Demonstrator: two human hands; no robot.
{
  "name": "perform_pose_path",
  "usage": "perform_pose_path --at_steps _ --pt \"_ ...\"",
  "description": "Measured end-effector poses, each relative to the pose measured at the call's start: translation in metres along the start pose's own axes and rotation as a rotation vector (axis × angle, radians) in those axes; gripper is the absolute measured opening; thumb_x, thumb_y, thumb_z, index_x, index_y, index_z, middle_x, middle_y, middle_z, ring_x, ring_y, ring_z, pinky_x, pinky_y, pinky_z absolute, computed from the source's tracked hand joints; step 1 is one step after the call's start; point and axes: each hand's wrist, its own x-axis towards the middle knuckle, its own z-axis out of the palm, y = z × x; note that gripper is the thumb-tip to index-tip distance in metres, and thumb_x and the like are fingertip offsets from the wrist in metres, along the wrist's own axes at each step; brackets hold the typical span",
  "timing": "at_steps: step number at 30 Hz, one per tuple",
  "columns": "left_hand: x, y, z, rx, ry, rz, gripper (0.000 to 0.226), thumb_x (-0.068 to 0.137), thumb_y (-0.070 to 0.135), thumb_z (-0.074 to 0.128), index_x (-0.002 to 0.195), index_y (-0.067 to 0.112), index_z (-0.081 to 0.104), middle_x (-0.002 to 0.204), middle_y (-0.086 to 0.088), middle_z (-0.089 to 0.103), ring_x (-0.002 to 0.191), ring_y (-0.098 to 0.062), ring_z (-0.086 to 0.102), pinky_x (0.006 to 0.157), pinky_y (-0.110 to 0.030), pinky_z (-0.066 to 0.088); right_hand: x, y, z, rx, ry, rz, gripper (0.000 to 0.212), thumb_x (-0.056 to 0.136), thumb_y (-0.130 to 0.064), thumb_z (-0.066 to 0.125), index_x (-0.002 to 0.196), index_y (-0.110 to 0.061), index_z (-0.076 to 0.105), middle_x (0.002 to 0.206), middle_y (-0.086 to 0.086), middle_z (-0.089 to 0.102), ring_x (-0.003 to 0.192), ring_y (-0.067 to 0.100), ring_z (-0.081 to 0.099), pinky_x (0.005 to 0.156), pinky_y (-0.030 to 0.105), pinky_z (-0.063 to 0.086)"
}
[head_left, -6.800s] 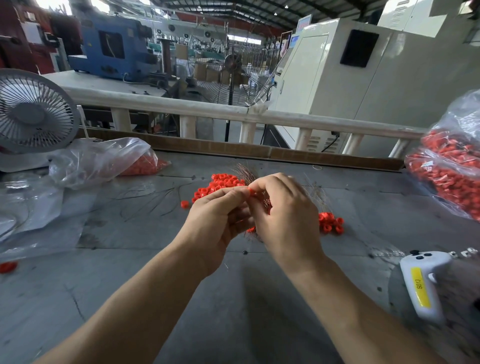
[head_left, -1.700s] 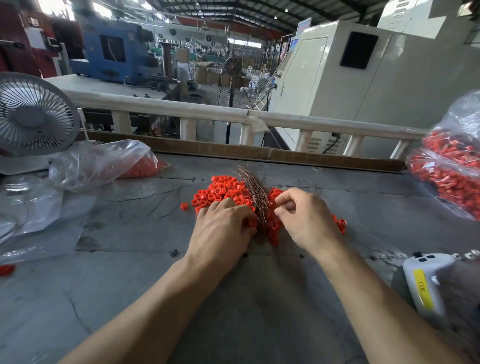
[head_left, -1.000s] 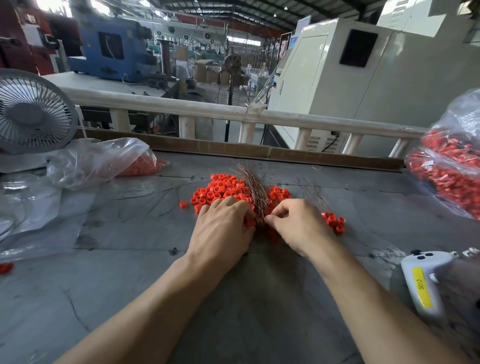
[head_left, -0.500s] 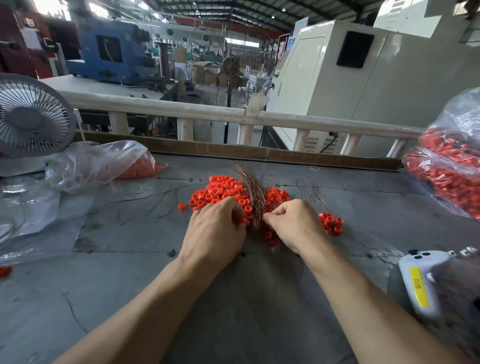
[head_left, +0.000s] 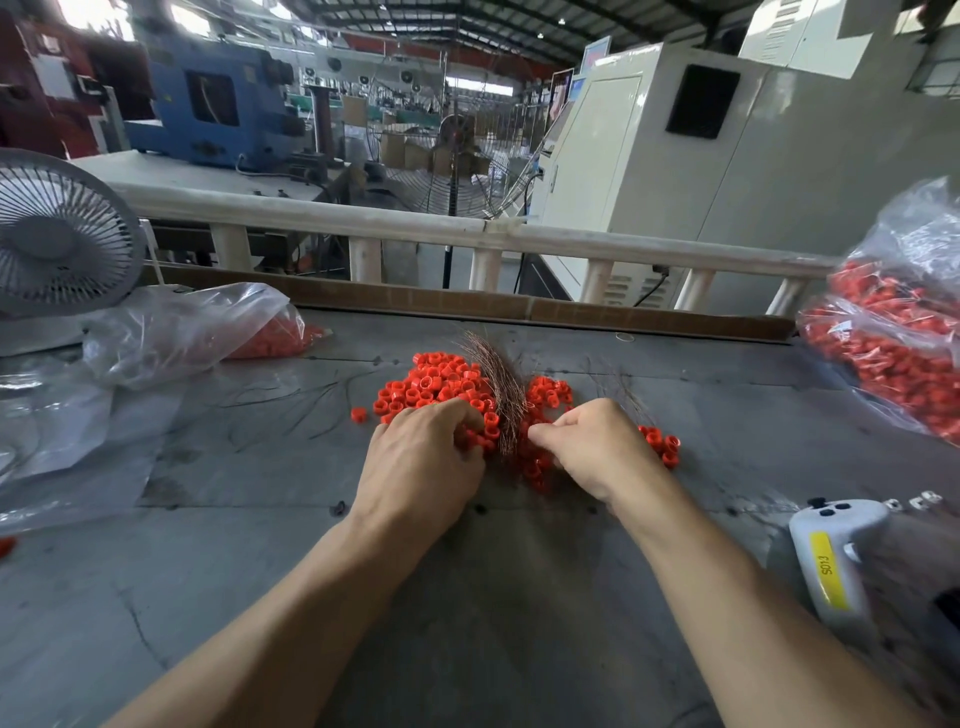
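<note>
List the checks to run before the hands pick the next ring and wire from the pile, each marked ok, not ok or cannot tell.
1. Red rings within reach of the left hand: ok, it rests on the pile.
2. Wire bundle between both hands: ok.
3. Right hand has one wire pinched: cannot tell, thumb and forefinger meet at the bundle's base.
4. Left hand holds a ring: cannot tell, its underside is hidden.
5. White controller clear of the work: ok, apart at the right.
</note>
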Motion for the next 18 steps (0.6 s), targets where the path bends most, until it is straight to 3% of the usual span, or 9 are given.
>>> perform_pose_path --at_steps 5,8,13,16,18 --pt "-0.0009 -0.0019 0.0029 0.054 0.016 0.038 0.018 0.09 0.027 0.068 0.107 0.03 0.071 0.101 0.012 0.07 0.102 -0.015 0.058 0.095 -0.037 0.044 -0.002 -0.0021 0.0026 0.003 -0.002 -0.008 0.026 0.081 -0.038 0.084 0.078 -0.013 0.077 0.074 -0.002 0.071 0.076 0.018 0.068 0.058 0.022 0.042" --pt "-0.0001 -0.0026 0.0047 0.103 0.038 0.072 0.014 0.09 0.03 0.067 0.104 0.03 0.069 0.101 0.012 0.07 0.102 -0.016 0.057 0.095 -0.035 0.042 -0.0013 -0.0029 0.0055 -0.002 -0.011 0.001 0.025 0.08 -0.037 0.084 0.079 -0.014 0.077 0.077 -0.002 0.072 0.08 0.02 0.069 0.064 0.026 0.044" --pt "0.0022 -0.0012 0.007 0.188 0.046 0.1 0.014 0.089 0.034 0.067 0.102 0.03 0.067 0.096 0.01 0.069 0.104 -0.016 0.056 0.095 -0.033 0.037 -0.0027 -0.0034 0.0058 -0.013 -0.009 -0.005 0.027 0.08 -0.034 0.083 0.076 -0.008 0.075 0.071 0.005 0.072 0.076 0.027 0.069 0.061 0.028 0.041" --pt "0.0022 0.0 0.0072 0.187 0.059 0.104 0.01 0.089 0.033 0.065 0.098 0.028 0.066 0.091 0.007 0.068 0.099 -0.017 0.057 0.093 -0.032 0.037 -0.0053 -0.0059 0.0059 -0.014 -0.002 0.021 0.041 0.081 -0.031 0.077 0.053 -0.009 0.056 0.039 -0.005 0.046 0.049 0.026 0.05 0.051 0.03 0.031" --pt "0.0015 -0.0003 0.0068 0.175 0.063 0.107 0.009 0.091 0.034 0.064 0.098 0.028 0.067 0.091 0.008 0.07 0.099 -0.016 0.057 0.093 -0.033 0.038 -0.005 -0.0064 0.0047 0.026 0.006 0.027 0.051 0.081 -0.03 0.073 0.046 -0.015 0.04 0.035 -0.007 0.029 0.037 0.015 0.03 0.047 0.028 0.022"
